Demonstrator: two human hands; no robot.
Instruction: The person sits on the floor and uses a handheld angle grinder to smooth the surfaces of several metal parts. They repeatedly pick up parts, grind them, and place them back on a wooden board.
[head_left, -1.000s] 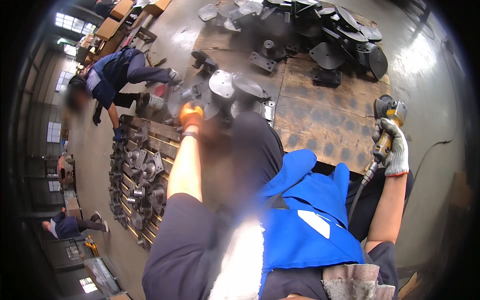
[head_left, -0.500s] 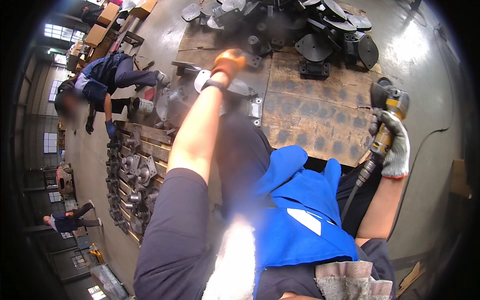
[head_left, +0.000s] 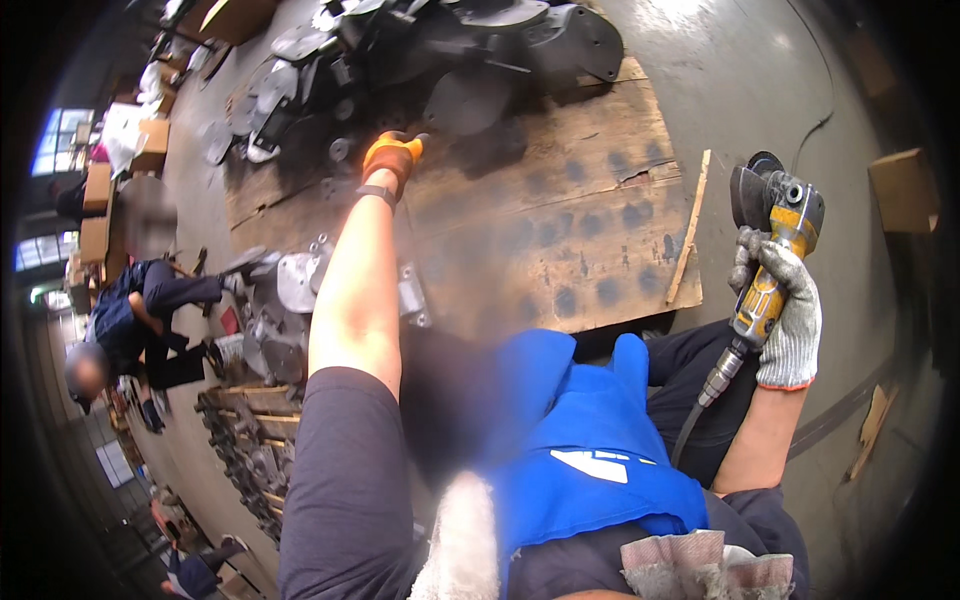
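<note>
My left hand [head_left: 393, 162], in an orange glove, reaches out at arm's length to the near edge of a pile of dark metal brackets [head_left: 470, 98]. Its thumb stands apart from the fingers and nothing shows in its grip; the fingertips are partly lost against the dark parts. On the right, my right hand [head_left: 793, 318], in a whitish knit glove, is wrapped round a yellow and grey angle grinder [head_left: 788, 228]. The grinder's disc end points up and away from me. A hose [head_left: 690, 432] runs from its lower end toward my lap.
Under the pile lies a stained plywood board [head_left: 590, 240], with a thin wood strip [head_left: 690, 230] at its right edge. More metal parts [head_left: 275, 335] sit to the left, beside a pallet of parts [head_left: 262, 440]. A co-worker [head_left: 140, 320] bends at far left. A cardboard box [head_left: 903, 190] stands right.
My view has swung, so the board and pile sit further left. My left hand has come to the pile's near edge. The grinder stays in my right hand.
</note>
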